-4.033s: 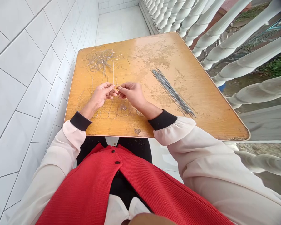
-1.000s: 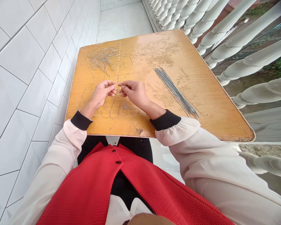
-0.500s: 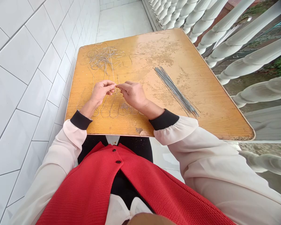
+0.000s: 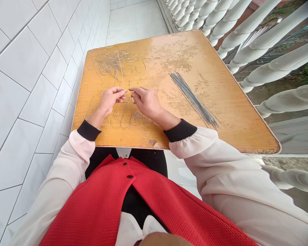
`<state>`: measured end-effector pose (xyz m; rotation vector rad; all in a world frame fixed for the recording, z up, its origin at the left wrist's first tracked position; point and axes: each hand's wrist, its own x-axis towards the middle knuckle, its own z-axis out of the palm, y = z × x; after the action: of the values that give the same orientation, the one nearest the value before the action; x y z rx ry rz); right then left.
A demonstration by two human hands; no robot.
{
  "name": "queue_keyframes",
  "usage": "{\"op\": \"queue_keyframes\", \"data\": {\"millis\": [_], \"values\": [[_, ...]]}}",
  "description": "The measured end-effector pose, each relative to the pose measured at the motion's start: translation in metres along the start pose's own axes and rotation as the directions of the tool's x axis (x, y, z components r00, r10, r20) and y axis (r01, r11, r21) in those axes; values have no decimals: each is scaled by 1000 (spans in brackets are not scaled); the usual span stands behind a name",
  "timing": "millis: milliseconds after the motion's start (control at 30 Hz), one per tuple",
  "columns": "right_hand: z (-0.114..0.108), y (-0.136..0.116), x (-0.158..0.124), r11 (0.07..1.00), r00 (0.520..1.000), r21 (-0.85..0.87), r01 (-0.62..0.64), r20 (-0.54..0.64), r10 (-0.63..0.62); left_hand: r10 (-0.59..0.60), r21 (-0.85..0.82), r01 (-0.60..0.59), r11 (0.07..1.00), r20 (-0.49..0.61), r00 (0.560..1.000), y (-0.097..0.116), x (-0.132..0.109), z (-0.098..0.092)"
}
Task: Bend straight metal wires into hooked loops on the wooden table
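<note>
**As the left hand [image 4: 110, 101] and right hand [image 4: 146, 101] hang over a wooden table [image 4: 184, 51]**

A tangle of thin wire [image 4: 115, 63] lies at upper left, with wire loops [image 4: 124, 121] trailing beneath the hands. A bundle of straight wires [image 4: 193, 100] lies right of centre. The left fingers [image 4: 121, 91] curl beside a strand, any grip too fine to tell; the right fingers [image 4: 136, 90] stand slightly open, visibly holding nothing.

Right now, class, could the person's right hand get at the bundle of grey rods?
Probably yes. The right hand rests close to the left of the rods, and the wooden tabletop between them shows nothing in the way.
</note>
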<state>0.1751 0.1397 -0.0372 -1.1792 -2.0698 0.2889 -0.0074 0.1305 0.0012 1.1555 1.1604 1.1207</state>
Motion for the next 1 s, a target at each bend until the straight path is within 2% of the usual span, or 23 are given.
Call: {"op": "queue_keyframes", "data": {"millis": [167, 267, 500, 800, 1000], "values": [[2, 4, 1, 953, 990, 266, -143, 39, 138, -27, -51, 27, 998, 0, 1000, -2, 3, -2], [1, 3, 1, 934, 986, 315, -169, 47, 163, -35, -86, 35, 996, 3, 999, -4, 5, -4], [0, -5, -3, 999, 996, 23, 26, 79, -28, -43, -94, 45, 995, 26, 999, -3, 5, -4], [-2, -4, -5, 974, 988, -201, 102, 135, -75, -43, -95, 45, 995, 15, 999, -5, 6, -4], [1, 0, -5, 960, 980, -245, 137, 176, -95, 0, -42, -1, 999, -18, 1000, -3, 3, -1]]}}
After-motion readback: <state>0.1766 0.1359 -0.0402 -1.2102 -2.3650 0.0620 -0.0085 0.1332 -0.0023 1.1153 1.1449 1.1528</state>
